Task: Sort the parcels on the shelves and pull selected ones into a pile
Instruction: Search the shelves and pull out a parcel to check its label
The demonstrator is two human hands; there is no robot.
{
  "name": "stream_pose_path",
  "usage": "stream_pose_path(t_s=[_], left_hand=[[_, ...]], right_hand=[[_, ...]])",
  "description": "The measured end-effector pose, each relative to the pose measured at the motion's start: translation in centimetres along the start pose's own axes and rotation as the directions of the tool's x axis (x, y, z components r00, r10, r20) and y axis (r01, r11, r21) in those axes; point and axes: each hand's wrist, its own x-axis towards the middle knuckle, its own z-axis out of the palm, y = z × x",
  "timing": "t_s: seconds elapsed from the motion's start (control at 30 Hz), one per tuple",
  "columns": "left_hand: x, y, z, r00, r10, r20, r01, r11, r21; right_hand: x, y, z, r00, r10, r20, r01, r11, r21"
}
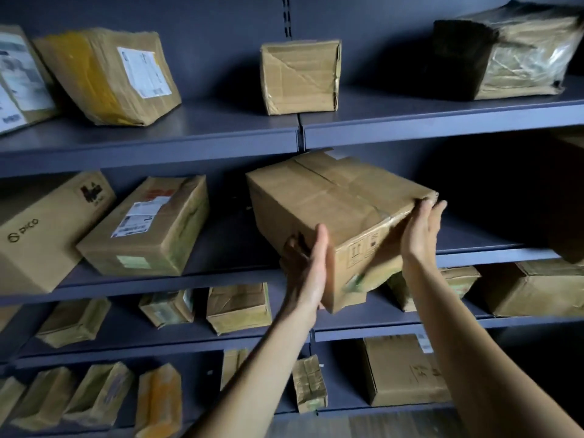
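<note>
Parcel storeroom: grey steel shelves (221, 128) of taped cartons (300, 77)

A taped cardboard box (335, 200) sits tilted between two hands at the middle shelf (234, 245), its near corner jutting past the shelf edge. The left hand (308, 267) presses flat against its left side. The right hand (422, 229) lies flat on its right end, fingertips at the top corner. Left of the box lie a labelled parcel (148, 226) and a PICO carton (41, 229). Above it stands a small square parcel (300, 75).
</note>
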Motion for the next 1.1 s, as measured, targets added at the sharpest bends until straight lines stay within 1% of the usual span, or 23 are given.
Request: stream_pose_path(t_s=[0.07,0.1,0.17,0.27,0.33,0.4,0.47,0.57,0.6,0.7,0.73,0.77,0.83,0.87,0.9,0.97,1.03,1.07,1.1], left_hand=[[-0.1,0.6,1.0,0.996,0.016,-0.087,-0.011,0.998,0.065],[0.1,0.8,1.1,0.995,0.011,-0.101,-0.004,0.997,0.071],[1.2,1.0,0.3,0.994,0.039,-0.100,-0.040,0.999,-0.007],[5.0,1.3,-2.6,0.989,0.082,-0.119,-0.097,0.987,-0.126],[8.0,2.9,-4.7,0.978,0.096,-0.187,-0.117,0.988,-0.104],[10.8,5.0,-6.7,0.970,0.073,-0.232,-0.098,0.991,-0.096],[14.4,6.5,-8.7,0.964,0.059,-0.259,-0.071,0.997,-0.037],[17.4,7.7,-9.8,0.963,0.108,-0.247,-0.088,0.992,0.093],[17.4,7.9,-9.7,0.968,0.116,-0.222,-0.097,0.991,0.091],[17.2,7.7,-9.4,0.991,0.087,-0.107,-0.086,0.996,0.012],[16.6,7.6,-9.3,0.992,0.075,-0.100,-0.076,0.997,-0.014],[16.2,7.2,-9.2,0.987,0.083,-0.134,-0.086,0.996,-0.017],[14.2,5.8,-8.7,0.944,0.178,-0.279,-0.184,0.983,0.003],[13.1,4.4,-8.2,0.904,0.249,-0.348,-0.252,0.967,0.038],[11.7,2.8,-7.7,0.866,0.318,-0.387,-0.310,0.947,0.086],[8.6,-0.5,-6.7,0.820,0.431,-0.377,-0.411,0.901,0.135],[5.7,-2.7,-5.5,0.797,0.503,-0.335,-0.478,0.864,0.159],[4.4,-3.3,-4.7,0.787,0.539,-0.301,-0.505,0.842,0.188],[3.1,-3.6,-3.9,0.779,0.584,-0.230,-0.544,0.811,0.217]], right_hand=[[0.2,-0.1,-0.4,0.999,-0.014,0.031,0.014,1.000,-0.005],[-0.3,-0.2,-0.5,0.999,-0.025,0.047,0.026,1.000,-0.004],[-1.6,-0.2,-0.5,0.997,-0.053,0.055,0.054,0.999,-0.006],[-4.2,-0.3,-0.7,0.984,-0.175,0.033,0.175,0.985,-0.002],[-6.5,-0.3,-0.7,0.977,-0.203,0.059,0.203,0.979,0.013],[-9.5,-0.4,-0.4,0.966,-0.226,0.124,0.226,0.974,0.009],[-11.8,-0.4,0.2,0.954,-0.233,0.190,0.239,0.971,-0.012],[-12.8,0.0,1.1,0.944,-0.246,0.220,0.259,0.965,-0.033],[-12.6,0.0,1.0,0.944,-0.244,0.222,0.259,0.965,-0.041],[-11.2,0.3,0.1,0.928,-0.269,0.259,0.287,0.957,-0.035],[-10.2,0.4,-0.6,0.919,-0.274,0.284,0.288,0.958,-0.009],[-9.0,0.7,-1.1,0.919,-0.272,0.285,0.283,0.959,0.001],[-6.2,1.1,-1.9,0.936,-0.260,0.239,0.278,0.960,-0.045],[-4.7,1.1,-1.9,0.947,-0.261,0.188,0.278,0.958,-0.071],[-3.5,0.9,-1.5,0.956,-0.264,0.130,0.276,0.958,-0.082],[-1.1,0.4,-0.4,0.967,-0.247,0.055,0.251,0.966,-0.066],[1.5,0.3,0.7,0.983,-0.184,0.018,0.184,0.982,-0.048],[2.7,0.4,1.3,0.989,-0.149,0.012,0.149,0.987,-0.058],[3.7,0.8,1.8,0.993,-0.115,0.024,0.117,0.990,-0.084]])
